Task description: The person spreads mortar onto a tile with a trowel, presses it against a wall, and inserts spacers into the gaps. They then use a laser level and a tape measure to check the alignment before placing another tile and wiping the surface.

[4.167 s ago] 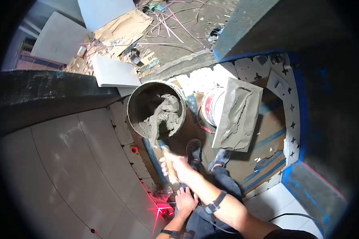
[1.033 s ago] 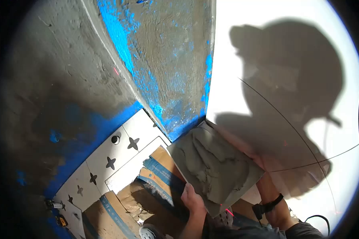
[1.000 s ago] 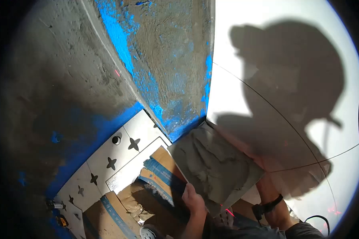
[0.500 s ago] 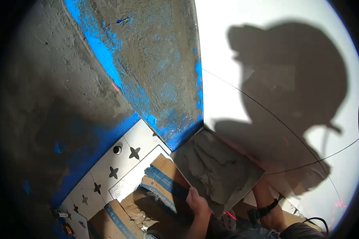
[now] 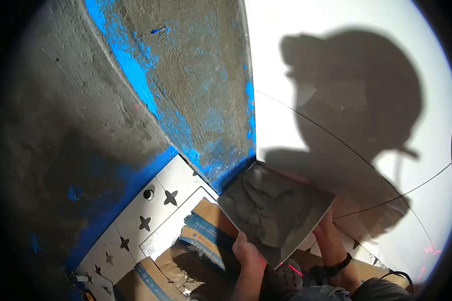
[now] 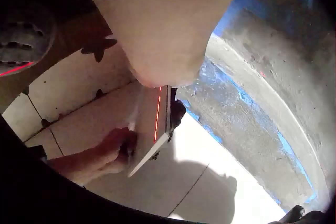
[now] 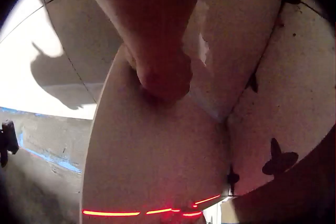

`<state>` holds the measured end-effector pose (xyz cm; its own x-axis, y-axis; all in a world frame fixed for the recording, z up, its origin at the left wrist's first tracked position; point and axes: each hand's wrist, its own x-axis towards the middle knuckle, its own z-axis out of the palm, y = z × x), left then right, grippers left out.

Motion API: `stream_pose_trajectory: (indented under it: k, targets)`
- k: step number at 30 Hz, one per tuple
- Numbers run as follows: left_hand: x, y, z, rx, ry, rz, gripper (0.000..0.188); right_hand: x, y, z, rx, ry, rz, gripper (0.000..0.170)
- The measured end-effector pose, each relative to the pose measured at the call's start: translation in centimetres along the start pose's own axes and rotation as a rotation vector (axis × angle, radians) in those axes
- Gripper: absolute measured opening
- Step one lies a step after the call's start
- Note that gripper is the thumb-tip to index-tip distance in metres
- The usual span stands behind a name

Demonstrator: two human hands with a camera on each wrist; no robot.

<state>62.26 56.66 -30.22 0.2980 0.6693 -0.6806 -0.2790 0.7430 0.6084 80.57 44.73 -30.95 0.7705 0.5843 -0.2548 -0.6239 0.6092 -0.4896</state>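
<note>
A square tile (image 7: 147, 155) is spread on its upper face with thick grey mortar (image 5: 268, 205). Both hands hold it tilted, low in the corner where the rough grey wall (image 5: 201, 75) meets the white tiled wall (image 5: 281, 110). My left hand (image 5: 248, 251) grips the near left edge, thumb on top. My right hand (image 5: 327, 231) holds the right side from behind; its fingers are mostly hidden in the head view. The right wrist view has that hand (image 7: 165, 79) against the bare back of the tile, crossed lower down by a red laser line.
White floor tiles with dark cross-shaped spacers (image 5: 171, 197) run along the left wall. Cardboard with blue tape (image 5: 206, 232) covers the floor beside them. A shoe (image 5: 286, 276) stands below the tile. A black cable (image 5: 399, 273) loops at lower right. A head-shaped shadow (image 5: 361, 95) falls on the white wall.
Earlier, a hand worked a trowel in the mortar bucket while the tile lay on another bucket. Over the last second, the tile stays in the corner, with slight shifts of view and tilt.
</note>
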Motion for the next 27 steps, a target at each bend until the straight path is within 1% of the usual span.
stream_pose_trajectory:
  k: [1, 3, 4, 5, 6, 7, 8, 9, 10, 11, 12, 13, 14, 15, 16, 17, 18, 19, 20, 21, 22, 23, 24, 26, 27]
  targets:
    - [-0.2, 1.2, 0.9, 0.004, -0.007, 0.001, 0.046, -0.4, 0.0, 1.2, 0.001, -0.001, -0.027, 0.03]
    - [-0.6, 3.5, 2.4, -0.047, 0.075, -0.119, 0.044, -0.5, 0.3, 3.3, -0.044, 0.022, -0.09, 0.031]
    - [0.7, 3.9, 1.8, -0.044, 0.068, -0.117, 0.044, -0.3, 0.3, 4.2, -0.091, 0.044, -0.147, 0.032]
    - [2.9, 4.2, 1.0, -0.065, -0.032, -0.138, 0.044, 0.8, 0.6, 3.7, -0.086, 0.042, -0.154, 0.032]
    - [4.2, 4.7, 0.4, -0.085, -0.13, -0.161, 0.043, 2.6, 1.4, 2.5, -0.56, -0.001, -0.324, 0.037]
    - [3.6, 6.4, 1.8, -0.173, -0.186, -0.151, 0.042, 3.3, 1.4, 3.6, -0.8, -0.028, -0.404, 0.04]
    - [4.0, 7.8, 2.0, -0.168, -0.193, -0.15, 0.042, 3.9, 1.5, 4.6, -1.032, -0.039, -0.497, 0.042]
    - [4.4, 9.3, 1.9, -0.196, -0.224, -0.214, 0.037, 4.0, 1.4, 9.0, -0.874, -0.031, -0.418, 0.042]
    - [3.8, 10.9, 3.1, -0.252, -0.155, -0.268, 0.027, 4.6, 1.4, 12.1, -0.714, -0.025, -0.338, 0.041]
    - [3.3, 12.6, 4.3, -0.311, -0.082, -0.318, 0.022, 6.0, 1.8, 12.8, -0.674, -0.106, -0.355, 0.041]
    - [3.5, 13.8, 4.4, -0.24, -0.208, -0.318, 0.021, 7.5, 2.4, 13.2, -0.635, -0.186, -0.371, 0.042]
    - [4.0, 14.9, 4.5, -0.204, -0.243, -0.329, 0.018, 8.4, 3.1, 14.2, -0.685, -0.157, -0.45, 0.042]
    - [4.5, 15.7, 4.6, -0.169, -0.277, -0.339, 0.017, 9.6, 3.4, 14.5, -0.702, -0.248, -0.504, 0.041]
    - [5.6, 16.0, 4.5, -0.154, -0.229, -0.38, 0.018, 9.8, 3.2, 15.9, -0.802, -0.227, -0.493, 0.041]
    - [6.0, 16.2, 4.5, -0.154, -0.232, -0.376, 0.018, 10.1, 2.9, 17.3, -0.901, -0.205, -0.482, 0.042]
    - [6.2, 16.2, 4.5, -0.158, -0.241, -0.359, 0.019, 11.4, 3.5, 17.3, -0.907, -0.199, -0.473, 0.043]
    - [6.4, 16.2, 4.2, -0.164, -0.249, -0.344, 0.021, 12.0, 3.8, 17.7, -0.947, -0.146, -0.439, 0.045]
    - [6.8, 15.8, 3.4, -0.112, -0.261, -0.257, 0.017, 13.1, 4.6, 17.6, -1.039, -0.107, -0.555, 0.047]
    - [7.1, 15.2, 3.1, -0.109, -0.264, -0.26, 0.017, 13.8, 5.2, 17.2, -1.105, -0.08, -0.63, 0.049]
    - [6.7, 14.4, 3.3, -0.015, -0.123, -0.063, 0.019, 14.2, 5.6, 17.3, -1.171, -0.047, -0.704, 0.052]
    - [6.6, 13.7, 3.3, 0.078, 0.02, 0.134, 0.028, 14.2, 5.7, 17.4, -1.195, -0.045, -0.717, 0.054]
    - [8.1, 12.4, 2.2, 0.172, -0.009, 0.326, 0.049, 14.3, 5.9, 17.5, -1.219, -0.044, -0.729, 0.056]
    - [9.1, 11.5, 2.1, 0.175, -0.009, 0.321, 0.049, 14.3, 6.0, 17.6, -1.243, -0.042, -0.742, 0.059]
    - [10.1, 10.0, 1.9, 0.471, -0.05, 0.802, 0.064, 14.3, 6.7, 17.5, -1.428, 0.062, -1.134, 0.052]
    - [9.9, 10.5, 2.0, 0.526, -0.081, 0.769, 0.075, 13.9, 6.9, 17.6, -1.401, 0.079, -1.051, 0.05]
